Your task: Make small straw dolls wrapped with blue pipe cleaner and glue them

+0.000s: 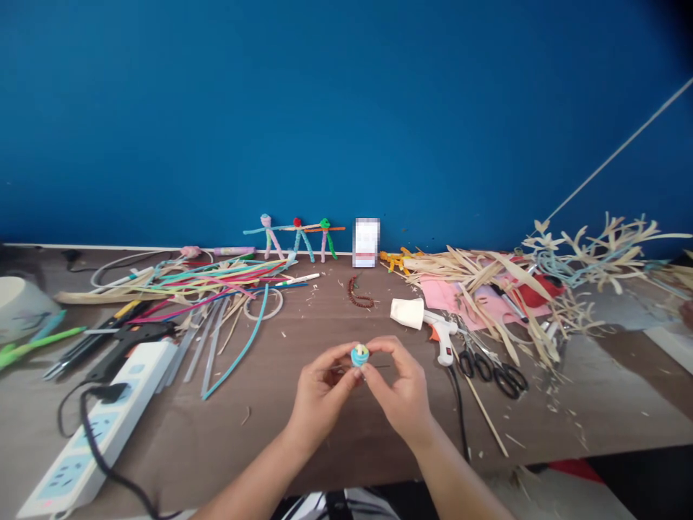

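Over the middle of the brown table (336, 433), my left hand (320, 388) and my right hand (398, 386) meet around a small round blue coil (359, 354) with a pale centre. Both hands pinch it between thumb and fingertips, left from the left side, right from the right. The coil is lifted a little above the tabletop. A thin stick seems to run below it between my fingers.
Coloured pipe cleaners (216, 285) lie at left, beside a white power strip (102, 422) with a black plug. A white glue gun (444, 336), paper cup (407, 312) and black scissors (490, 365) lie right, by dried leaf strips (509, 285). Pipe-cleaner figures (297, 237) stand against the blue wall.
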A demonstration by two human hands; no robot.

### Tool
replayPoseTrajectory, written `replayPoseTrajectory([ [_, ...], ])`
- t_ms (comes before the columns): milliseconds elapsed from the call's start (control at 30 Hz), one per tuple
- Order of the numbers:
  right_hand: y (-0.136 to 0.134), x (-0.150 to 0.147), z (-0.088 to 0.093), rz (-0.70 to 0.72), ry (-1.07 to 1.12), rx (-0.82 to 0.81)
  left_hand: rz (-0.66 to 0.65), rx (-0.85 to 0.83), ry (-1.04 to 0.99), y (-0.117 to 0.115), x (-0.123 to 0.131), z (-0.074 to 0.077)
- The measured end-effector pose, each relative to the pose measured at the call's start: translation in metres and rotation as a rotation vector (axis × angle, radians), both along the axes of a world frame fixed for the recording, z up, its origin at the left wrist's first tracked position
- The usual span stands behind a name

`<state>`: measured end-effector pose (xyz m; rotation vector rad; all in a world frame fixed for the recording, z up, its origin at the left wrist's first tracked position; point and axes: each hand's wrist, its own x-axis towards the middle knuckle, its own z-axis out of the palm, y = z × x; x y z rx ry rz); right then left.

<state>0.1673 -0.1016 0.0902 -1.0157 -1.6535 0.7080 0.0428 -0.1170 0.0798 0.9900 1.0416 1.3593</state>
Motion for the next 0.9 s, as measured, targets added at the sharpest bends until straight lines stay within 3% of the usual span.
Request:
replayPoseTrajectory([
  [300, 0.0072, -0.0001, 0.0019, 0.03, -0.071, 0.097, -0.018, -0.031, -0.13, -0.0001, -0.0006, -0.0005],
  [900, 0.0069, 0.0012, -0.0003, 0.051, -0.162, 0.261, -0.032, -0.039, -0.14, -0.0036, 0.0021, 0.0011],
])
